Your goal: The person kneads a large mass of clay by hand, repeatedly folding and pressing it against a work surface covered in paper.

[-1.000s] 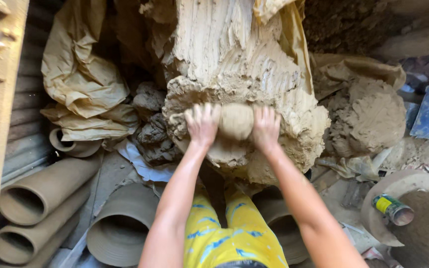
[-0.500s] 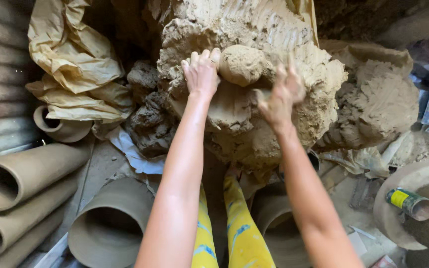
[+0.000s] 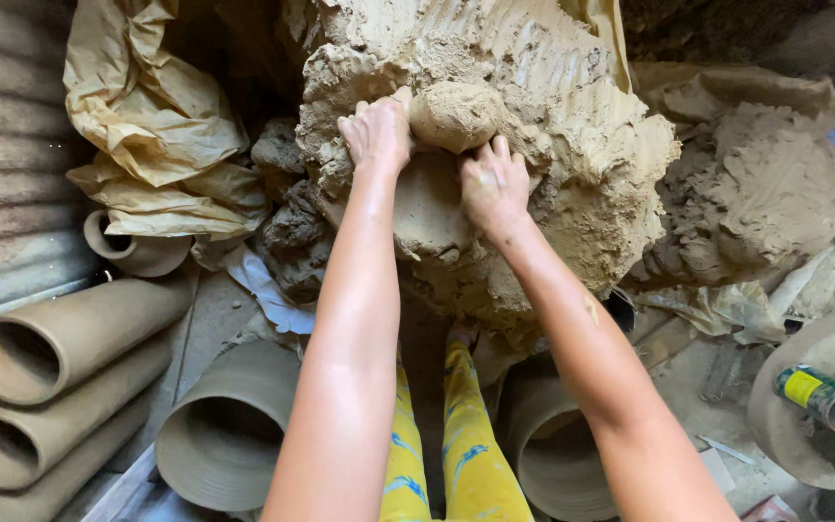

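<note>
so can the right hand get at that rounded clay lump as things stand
Probably yes. The right hand presses on the clay mound just below the rounded lump, with nothing between them; the left hand is beside it.

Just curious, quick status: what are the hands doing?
Left hand and right hand both pressed on the clay lump. Lump sits on the big clay heap. Nothing blocking.

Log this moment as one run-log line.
left hand: on clay lump | right hand: on clay mound | nearby: clay pipes
</note>
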